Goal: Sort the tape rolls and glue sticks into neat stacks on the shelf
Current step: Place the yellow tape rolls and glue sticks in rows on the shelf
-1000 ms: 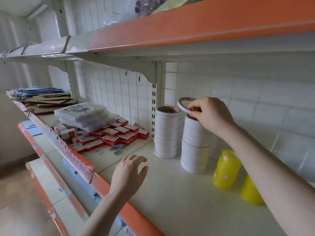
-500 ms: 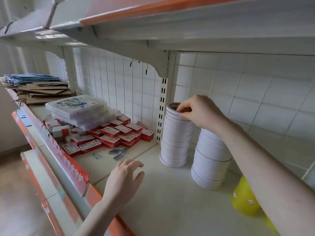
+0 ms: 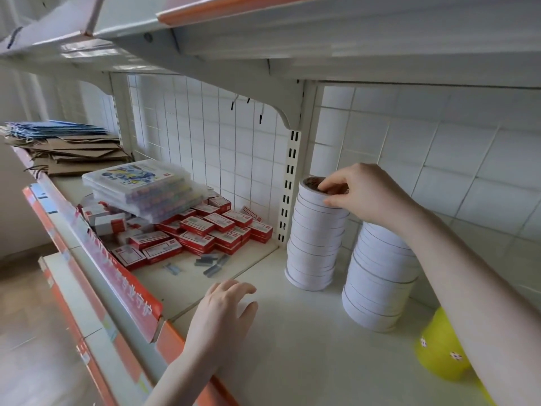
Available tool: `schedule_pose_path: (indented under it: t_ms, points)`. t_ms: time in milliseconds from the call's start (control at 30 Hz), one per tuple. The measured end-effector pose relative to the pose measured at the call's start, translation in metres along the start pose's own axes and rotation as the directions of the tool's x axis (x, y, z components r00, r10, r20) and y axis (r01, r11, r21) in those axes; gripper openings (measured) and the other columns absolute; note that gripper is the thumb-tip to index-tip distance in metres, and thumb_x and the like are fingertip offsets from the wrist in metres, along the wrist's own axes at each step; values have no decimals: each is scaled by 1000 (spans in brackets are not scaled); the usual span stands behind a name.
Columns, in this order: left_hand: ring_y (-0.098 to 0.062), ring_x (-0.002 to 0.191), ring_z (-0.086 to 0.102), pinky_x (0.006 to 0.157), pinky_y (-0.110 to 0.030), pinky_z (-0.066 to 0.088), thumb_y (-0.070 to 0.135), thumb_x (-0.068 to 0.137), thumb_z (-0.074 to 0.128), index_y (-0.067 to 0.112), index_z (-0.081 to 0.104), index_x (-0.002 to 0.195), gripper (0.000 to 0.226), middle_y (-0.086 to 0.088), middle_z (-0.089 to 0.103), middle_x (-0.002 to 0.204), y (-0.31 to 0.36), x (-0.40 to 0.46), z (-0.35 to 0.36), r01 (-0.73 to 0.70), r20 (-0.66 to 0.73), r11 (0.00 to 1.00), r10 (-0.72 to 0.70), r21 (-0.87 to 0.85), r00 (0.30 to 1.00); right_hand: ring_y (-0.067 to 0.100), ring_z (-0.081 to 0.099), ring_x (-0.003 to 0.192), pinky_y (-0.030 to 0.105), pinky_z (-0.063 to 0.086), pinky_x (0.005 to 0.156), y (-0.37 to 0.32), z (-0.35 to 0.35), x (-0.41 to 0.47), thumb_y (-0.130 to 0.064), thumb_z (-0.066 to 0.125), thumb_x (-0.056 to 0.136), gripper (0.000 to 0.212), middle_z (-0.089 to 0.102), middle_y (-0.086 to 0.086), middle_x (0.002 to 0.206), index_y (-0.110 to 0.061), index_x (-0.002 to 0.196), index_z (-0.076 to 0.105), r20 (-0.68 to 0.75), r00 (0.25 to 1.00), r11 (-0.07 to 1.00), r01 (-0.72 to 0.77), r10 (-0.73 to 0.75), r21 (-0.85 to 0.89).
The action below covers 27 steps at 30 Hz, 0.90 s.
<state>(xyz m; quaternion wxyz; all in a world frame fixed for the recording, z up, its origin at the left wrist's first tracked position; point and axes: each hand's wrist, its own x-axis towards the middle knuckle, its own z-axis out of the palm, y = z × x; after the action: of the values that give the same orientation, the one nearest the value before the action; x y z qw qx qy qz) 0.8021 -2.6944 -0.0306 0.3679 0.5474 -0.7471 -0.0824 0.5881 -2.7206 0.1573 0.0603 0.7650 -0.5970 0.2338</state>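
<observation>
Head view, first question: where is the work?

— Right hand (image 3: 363, 194) sits atop the left tape stack (image 3: 314, 238), fingers curled over the rim of the top roll (image 3: 314, 186), pinching it. That stack stands on the shelf (image 3: 292, 341) just beside the slotted upright (image 3: 288, 194).

— Alignment?

— Top roll lies flat, core axis vertical, in line with the column below. Column leans slightly, in my judgement. Second tape stack (image 3: 380, 276) stands just right of it, under the right forearm, shorter.

— Other hand?

— Left hand (image 3: 225, 312) rests open near the shelf's front edge, holding nothing, well apart from both stacks. Right hand is nearer. Yellow items (image 3: 436, 356) lie further right, partly hidden.
</observation>
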Motion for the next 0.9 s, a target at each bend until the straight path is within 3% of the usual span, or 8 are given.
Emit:
schedule_pose_path:
  t_ms: [133, 233, 467, 567, 700, 900]
  points:
    - [-9, 115, 47, 91, -20, 35, 33, 90, 56, 28, 62, 115, 26, 13, 58, 119, 3, 0, -2, -12, -20, 1000, 13, 11, 1000, 17, 53, 88, 28, 37, 72, 3, -1, -14, -21, 63, 86, 19, 63, -4, 91, -19, 104, 70, -153, 988, 999, 26, -28, -19]
    - [-11, 114, 49, 91, -22, 38, 32, 90, 57, 26, 62, 115, 26, 11, 59, 119, 7, -3, -6, -35, -33, 999, 36, 23, 999, 26, 53, 92, 29, 32, 69, 9, -4, -35, -20, 60, 88, 17, 63, 4, 90, -17, 101, 70, -295, 955, 992, -6, -31, -125]
    - [-18, 106, 55, 84, -29, 44, 27, 87, 62, 18, 63, 115, 29, 2, 63, 114, 34, -12, -23, -102, -56, 995, 100, -23, 993, 36, 61, 74, 42, 53, 68, 5, -8, -150, -6, 71, 77, 13, 66, 12, 81, -7, 90, 71, -572, 818, 936, -240, 53, -257]
    - [-24, 104, 54, 84, -34, 42, 23, 85, 64, 15, 63, 114, 30, -3, 63, 111, 52, -25, -25, -157, -24, 985, 156, -77, 987, 36, 62, 73, 42, 53, 65, -2, 1, -215, -14, 65, 77, 14, 65, 12, 80, -7, 88, 70, -602, 779, 874, -404, 174, -271]
    - [-30, 104, 53, 83, -37, 41, 21, 85, 65, 13, 63, 115, 32, -7, 63, 113, 83, -46, -18, -212, 36, 962, 221, -174, 975, 37, 63, 73, 43, 53, 65, -13, 11, -294, -9, 80, 68, 22, 65, 14, 81, -7, 87, 69, -616, 700, 753, -609, 362, -249]
    - [-33, 105, 55, 80, -38, 42, 21, 84, 66, 13, 63, 116, 32, -10, 63, 114, 169, -93, 7, -336, 137, 881, 398, -332, 907, 34, 64, 72, 42, 52, 67, -17, -10, -402, -11, 81, 67, 29, 68, 13, 82, -5, 94, 71, -701, 516, 544, -811, 492, -216]
